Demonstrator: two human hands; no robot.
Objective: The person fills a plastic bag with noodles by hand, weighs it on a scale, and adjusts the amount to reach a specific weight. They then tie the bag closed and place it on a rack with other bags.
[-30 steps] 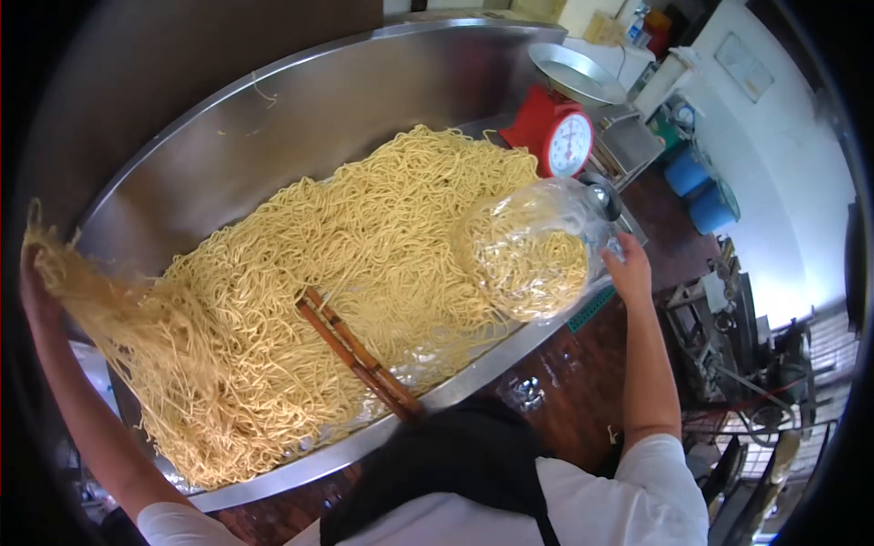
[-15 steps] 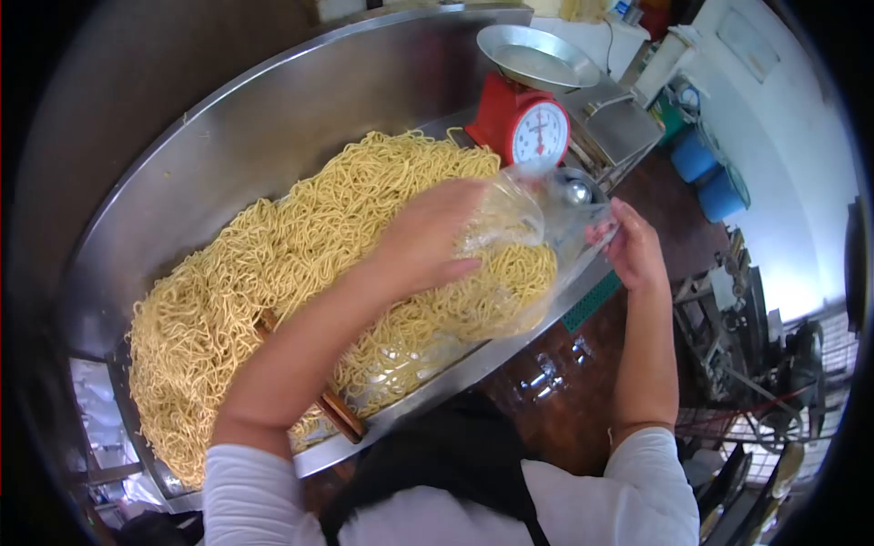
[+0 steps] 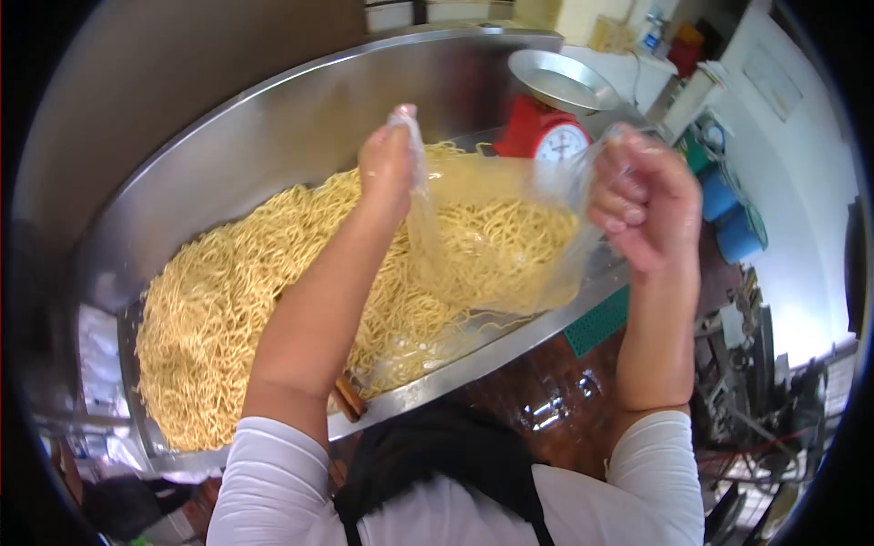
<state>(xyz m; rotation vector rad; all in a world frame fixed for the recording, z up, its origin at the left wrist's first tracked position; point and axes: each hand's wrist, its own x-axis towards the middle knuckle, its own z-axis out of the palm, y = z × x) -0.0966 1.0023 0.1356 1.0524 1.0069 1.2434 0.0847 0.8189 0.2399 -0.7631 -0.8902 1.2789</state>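
The left hand (image 3: pixel 387 164) and right hand (image 3: pixel 637 196) each clench a top corner of a bag (image 3: pixel 496 241), already part-filled with noodles (image 3: pixel 228 300), above the tray (image 3: pixel 273 127), mouth unsealed.

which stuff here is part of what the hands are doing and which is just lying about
In use:
- left hand
- right hand
- plastic bag with noodles inside
- loose noodles
- steel tray

Lying about:
- red scale
- wooden sticks
- blue buckets

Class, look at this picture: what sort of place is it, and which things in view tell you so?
Probably a noodle-making or food-packing workshop: a big steel tray heaped with noodles, a red weighing scale, and a clear bag being filled.
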